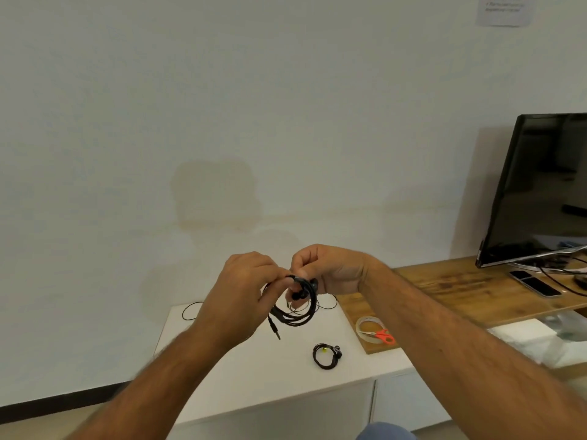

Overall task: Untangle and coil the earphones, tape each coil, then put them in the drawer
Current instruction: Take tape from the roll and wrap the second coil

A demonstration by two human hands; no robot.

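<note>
— Which step are you on?

— Coiling. My left hand (244,281) has its grip closed round the left side of a black earphone coil (297,308), held up in the air above the white worktop (241,369). The loops hang below my fingers and the plug (275,331) dangles free at the lower left.

— And the other hand?

— My right hand (327,269) pinches the top of the same coil, where what look like the earbuds sit; my grip there is narrow, fingertips together on the cable. I judge I am tucking in the last turn or holding the bundle closed.

— What is finished?

— One smaller coil (327,355) lies on the worktop, right of centre. Whether it is taped I cannot tell. More loose cable (192,311) lies behind my hands, so there may be more to untangle.

— What does the next move call for?

— Tape, I think. The tape roll (368,328) and the orange-handled scissors (382,335) rest on the wooden worktop (460,287) to the right. I would need one hand to keep the loops from springing open while the other reaches. The drawer itself I cannot make out for certain.
</note>
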